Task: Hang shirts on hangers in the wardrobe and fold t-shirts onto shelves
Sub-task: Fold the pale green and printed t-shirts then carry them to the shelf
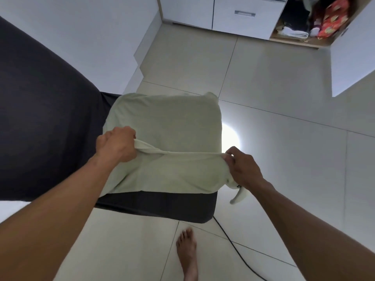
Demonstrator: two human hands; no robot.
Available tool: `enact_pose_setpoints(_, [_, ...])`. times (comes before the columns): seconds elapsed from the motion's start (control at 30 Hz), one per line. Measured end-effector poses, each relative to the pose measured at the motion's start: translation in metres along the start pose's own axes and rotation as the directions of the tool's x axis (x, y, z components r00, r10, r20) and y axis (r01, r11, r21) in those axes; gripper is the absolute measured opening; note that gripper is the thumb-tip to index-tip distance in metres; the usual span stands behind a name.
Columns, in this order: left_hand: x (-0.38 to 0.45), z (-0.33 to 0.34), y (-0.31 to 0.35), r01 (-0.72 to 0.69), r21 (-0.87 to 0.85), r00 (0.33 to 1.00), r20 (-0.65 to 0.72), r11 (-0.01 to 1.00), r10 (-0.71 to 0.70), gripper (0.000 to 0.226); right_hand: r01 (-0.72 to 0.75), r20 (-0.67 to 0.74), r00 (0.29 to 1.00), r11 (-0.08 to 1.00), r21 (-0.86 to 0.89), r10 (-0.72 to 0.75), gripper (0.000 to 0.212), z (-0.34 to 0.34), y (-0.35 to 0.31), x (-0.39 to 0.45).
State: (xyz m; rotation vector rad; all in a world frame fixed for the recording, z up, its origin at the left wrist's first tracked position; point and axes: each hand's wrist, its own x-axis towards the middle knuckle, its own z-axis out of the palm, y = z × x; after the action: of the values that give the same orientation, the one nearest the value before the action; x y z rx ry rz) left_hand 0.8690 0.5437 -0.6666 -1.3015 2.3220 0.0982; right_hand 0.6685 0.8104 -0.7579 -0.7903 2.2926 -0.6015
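- The pale green t-shirt lay on the near corner of the dark bed.
- The left hand gripped its raised fold at the left end.
- The right hand, well apart, pinched the fold's right end.

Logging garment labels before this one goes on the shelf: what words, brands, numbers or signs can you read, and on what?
None can be read.
Pale green t-shirt: a small dark mark near the right hand, too small to read.
Red patterned fabric in the open wardrobe: blurred, no legible print.
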Motion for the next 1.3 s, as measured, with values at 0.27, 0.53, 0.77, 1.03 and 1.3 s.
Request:
enact_pose_setpoints(0.27, [0.062,0.020,-0.030,0.071,-0.393,0.988,0.156,0.917,-0.010,0.023,-0.065,0.114,0.991,0.997,-0.039,0.069,0.030,0.006,-0.004,0.052])
enact_pose_setpoints(0.53, [0.079,0.029,-0.051,0.111,-0.640,0.983,0.182,0.761,0.010,0.031,0.025,-0.241,0.968,0.980,-0.198,-0.073,0.037,0.020,-0.033,0.048])
enact_pose_setpoints(0.77, [0.086,0.019,-0.064,0.104,-0.659,0.950,0.287,0.745,0.121,0.049,0.271,0.043,0.962,0.941,-0.204,-0.268,0.057,0.064,-0.147,0.053])
enact_pose_setpoints(1.03, [0.092,0.024,-0.081,0.194,-0.832,0.973,0.231,0.519,0.006,0.070,0.165,0.110,0.984,0.939,-0.302,-0.137,0.023,0.095,-0.194,0.071])
enact_pose_setpoints(1.3, [0.060,0.037,-0.107,0.282,-0.742,0.927,0.374,0.608,0.026,0.087,0.078,0.114,0.992,0.958,-0.275,-0.048,0.027,0.096,-0.197,0.078])
